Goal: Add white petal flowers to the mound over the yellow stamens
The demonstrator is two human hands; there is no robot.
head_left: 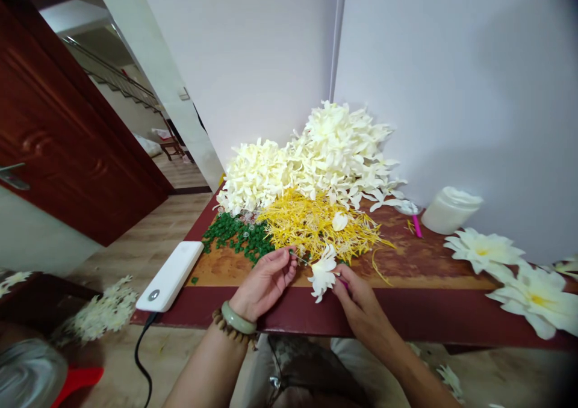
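Note:
My left hand (271, 278) is closed, thumb and finger pinching the end of a thin dark stem (298, 257). At the stem's other end is a white artificial flower (323, 272) with curling petals, held over the table's front part. My right hand (359, 296) is closed at the flower's right side, fingertips against its petals. A bit of something pink (344, 283) shows among those fingers; most of it is hidden. Just beyond both hands lies a heap of yellow stamens (311, 224), with a loose white petal piece (339, 221) on top.
White petals (334, 149) are piled against the wall, beside small green pieces (235, 236). A white power bank (170, 277) with a black cable lies at the left edge. On the right stand a jar of white stuff (451, 209), a pink stick (416, 226) and finished flowers (539, 299).

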